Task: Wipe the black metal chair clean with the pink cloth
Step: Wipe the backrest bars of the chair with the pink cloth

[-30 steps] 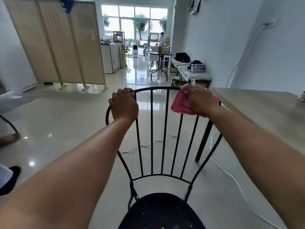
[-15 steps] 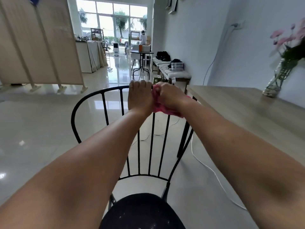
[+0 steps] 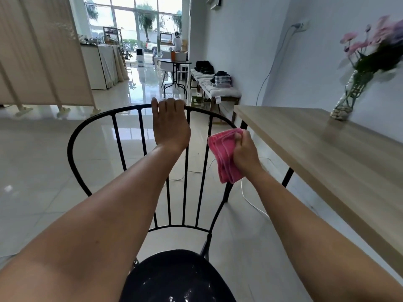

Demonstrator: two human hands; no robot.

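The black metal chair (image 3: 91,120) stands before me, its curved barred backrest facing away and its round dark seat at the bottom edge, speckled with pale marks. My left hand (image 3: 170,125) grips the middle of the top rail, fingers curled over it. My right hand (image 3: 245,150) holds the folded pink cloth (image 3: 224,158) against the right side of the backrest frame, below the top curve. The cloth hides that part of the frame.
A light wooden table (image 3: 327,153) stands close on the right, with a glass vase of pink flowers (image 3: 351,92). A white cable (image 3: 253,203) trails on the glossy tiled floor. A folding screen (image 3: 43,53) stands at left, a bench (image 3: 220,90) and round table (image 3: 174,70) farther back.
My right hand has slid the pink cloth from the top rail beside my left hand down the right side of the backrest. My left hand stays at mid-rail; the view shifted right.
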